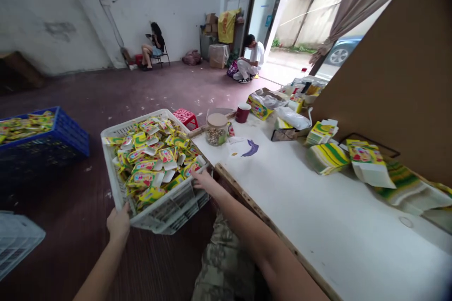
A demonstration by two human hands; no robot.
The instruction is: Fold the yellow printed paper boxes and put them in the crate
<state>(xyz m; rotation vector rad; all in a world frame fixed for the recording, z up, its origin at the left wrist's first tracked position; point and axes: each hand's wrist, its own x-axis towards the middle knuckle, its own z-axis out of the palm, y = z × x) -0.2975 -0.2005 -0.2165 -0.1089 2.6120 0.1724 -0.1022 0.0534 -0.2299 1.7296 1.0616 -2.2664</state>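
A white plastic crate (160,222) full of yellow and green printed packets (143,167) is gripped at its near side by both my hands. My left hand (118,222) is closed on the rim at the near left corner. At the near right corner my right hand (204,181) holds the rim, its fingers reaching over the edge by the packets. The crate is slightly tilted, left of the white table (271,197). What bears the crate from below is hidden.
A blue crate (72,131) of packets and another white crate (19,237) are on the left. A red stool (185,117) stands behind my crate. The table holds a jar (216,130), a mug (243,113) and card stacks (326,157). Two people are farther back, one seated, one crouching.
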